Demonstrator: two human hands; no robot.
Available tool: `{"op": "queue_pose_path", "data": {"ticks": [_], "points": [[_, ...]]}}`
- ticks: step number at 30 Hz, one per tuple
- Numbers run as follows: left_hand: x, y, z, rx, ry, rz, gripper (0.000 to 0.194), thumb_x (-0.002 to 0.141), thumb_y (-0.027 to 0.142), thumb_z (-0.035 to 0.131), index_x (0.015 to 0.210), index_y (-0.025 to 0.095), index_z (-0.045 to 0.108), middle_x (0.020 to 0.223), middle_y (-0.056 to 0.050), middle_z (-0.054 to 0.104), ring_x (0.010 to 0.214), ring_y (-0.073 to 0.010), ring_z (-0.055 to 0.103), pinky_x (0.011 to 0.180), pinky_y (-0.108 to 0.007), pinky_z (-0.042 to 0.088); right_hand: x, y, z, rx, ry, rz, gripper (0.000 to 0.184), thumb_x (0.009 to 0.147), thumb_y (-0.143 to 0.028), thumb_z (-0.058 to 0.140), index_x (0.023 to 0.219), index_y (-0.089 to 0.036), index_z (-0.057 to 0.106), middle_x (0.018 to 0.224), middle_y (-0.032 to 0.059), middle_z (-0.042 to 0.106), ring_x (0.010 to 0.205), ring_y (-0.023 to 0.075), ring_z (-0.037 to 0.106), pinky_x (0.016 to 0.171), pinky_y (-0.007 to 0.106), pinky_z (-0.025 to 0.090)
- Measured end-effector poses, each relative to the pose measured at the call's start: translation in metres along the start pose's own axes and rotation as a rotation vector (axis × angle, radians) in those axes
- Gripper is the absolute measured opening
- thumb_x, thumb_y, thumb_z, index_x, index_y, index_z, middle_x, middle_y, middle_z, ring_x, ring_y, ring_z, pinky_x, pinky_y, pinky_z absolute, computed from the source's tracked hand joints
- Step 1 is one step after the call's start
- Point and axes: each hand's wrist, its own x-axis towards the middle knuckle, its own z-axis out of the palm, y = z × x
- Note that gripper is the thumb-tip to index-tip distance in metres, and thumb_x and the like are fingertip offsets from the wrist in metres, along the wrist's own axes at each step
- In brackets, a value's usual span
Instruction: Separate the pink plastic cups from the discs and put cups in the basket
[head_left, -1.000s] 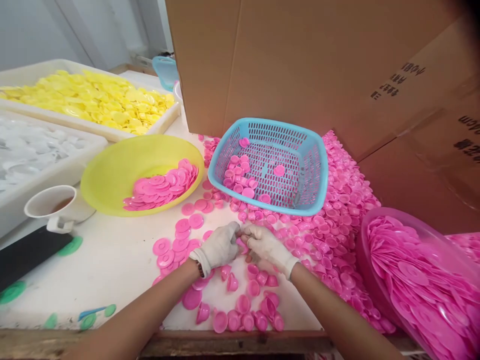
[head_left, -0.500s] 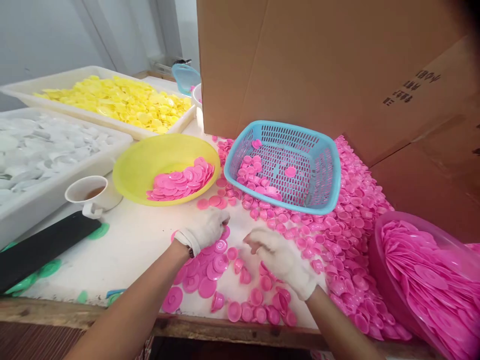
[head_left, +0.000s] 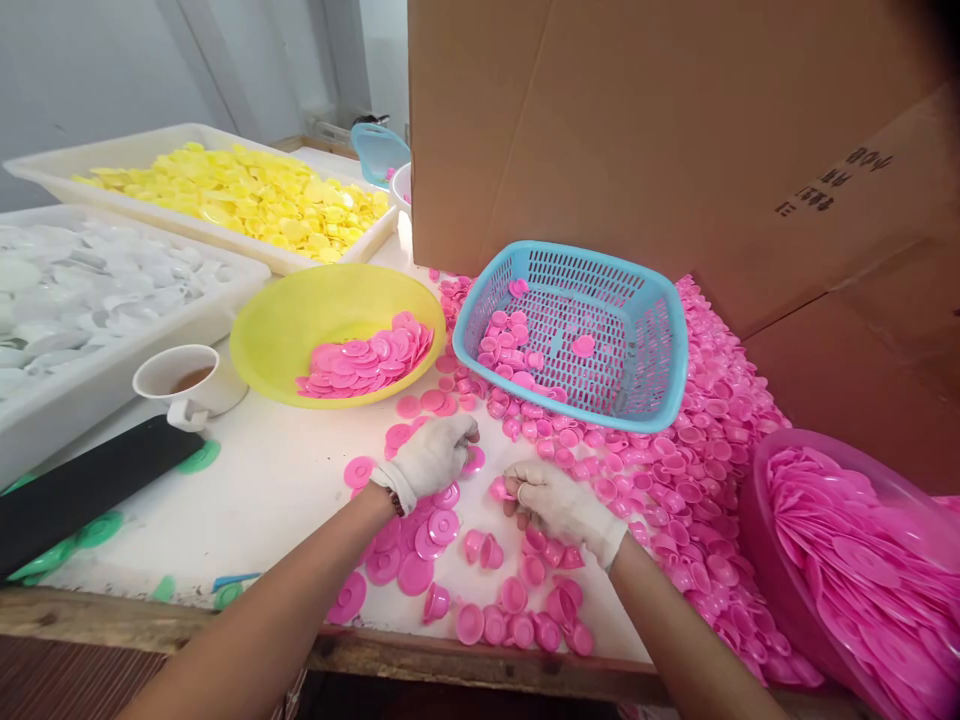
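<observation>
Light pinch, smooth plastic

On my feed, the right hand [head_left: 551, 497] pinches a small, glossy pink plastic cup [head_left: 500, 489] above the white tabletop [head_left: 262, 480]. Left hand [head_left: 433, 458]: fingers curled beside a flat, round pink plastic disc [head_left: 474, 460]; I cannot tell whether they grip it. My judgement: light, even fingertip pressure suits the curved wall; the pale fabric glove [head_left: 581, 517] may slip

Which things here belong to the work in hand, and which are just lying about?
In use, it seems:
- pink cup in the right hand
- pink disc by the left hand's fingers
- blue basket and yellow bowl, both holding pink pieces

Apparently just lying about:
- mug
- black object
- green discs
- yellow pieces
</observation>
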Motion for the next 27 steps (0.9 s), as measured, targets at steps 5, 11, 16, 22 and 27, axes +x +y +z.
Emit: {"op": "queue_pose_path", "data": {"ticks": [5,11,16,22,27], "points": [[0.003,-0.001,0.005,-0.414,-0.082,-0.066,0.01,0.071,0.016,0.046,0.079,0.017,0.053,0.06,0.003,0.051,0.048,-0.0104,0.052,0.045,-0.02,0.041,0.005,0.001,-0.013,0.058,-0.052,0.118,0.007,0.071,-0.024,0.048,0.074,-0.017,0.049,0.06,-0.0007,0.058,0.042,0.0087,0.052,0.039,0.018,0.035],[0.003,0.008,0.009,-0.584,-0.057,-0.081,0.012,0.071,0.027,0.053,0.073,0.016,0.05,0.063,0.003,0.053,0.05,-0.0084,0.054,0.046,-0.018,0.042,-0.001,-0.006,-0.009,-0.037,0.305,-0.16,0.007,0.07,-0.017,0.044,0.074,-0.018,0.049,0.06,-0.003,0.053,0.046,0.0072,0.048,0.04,0.017,0.034],[-0.002,0.02,0.017,-0.733,-0.165,-0.079,0.016,0.07,0.029,0.054,0.076,0.015,0.05,0.062,0.0,0.057,0.052,-0.0107,0.058,0.051,-0.022,0.048,0.0,-0.013,-0.002,0.044,0.251,-0.186,0.011,0.077,-0.03,0.05,0.08,-0.019,0.05,0.06,-0.0038,0.05,0.047,0.0088,0.051,0.042,0.018,0.035],[-0.004,0.024,0.016,-0.969,-0.256,-0.265,0.022,0.073,0.033,0.052,0.084,0.014,0.05,0.064,-0.002,0.061,0.048,-0.011,0.057,0.046,-0.022,0.047,-0.005,-0.005,-0.007,-0.265,0.468,-0.489,0.007,0.08,-0.019,0.045,0.078,-0.02,0.052,0.073,0.0011,0.055,0.068,0.0142,0.056,0.061,0.026,0.044],[-0.002,0.024,0.018,-1.077,-0.144,-0.173,0.028,0.062,0.024,0.065,0.084,0.013,0.05,0.069,0.0,0.059,0.052,-0.0081,0.057,0.051,-0.02,0.047,-0.012,-0.006,-0.006,-0.167,0.428,-0.495,0.017,0.083,-0.024,0.045,0.093,-0.021,0.058,0.082,0.0038,0.06,0.074,0.0158,0.058,0.067,0.029,0.048]]}}
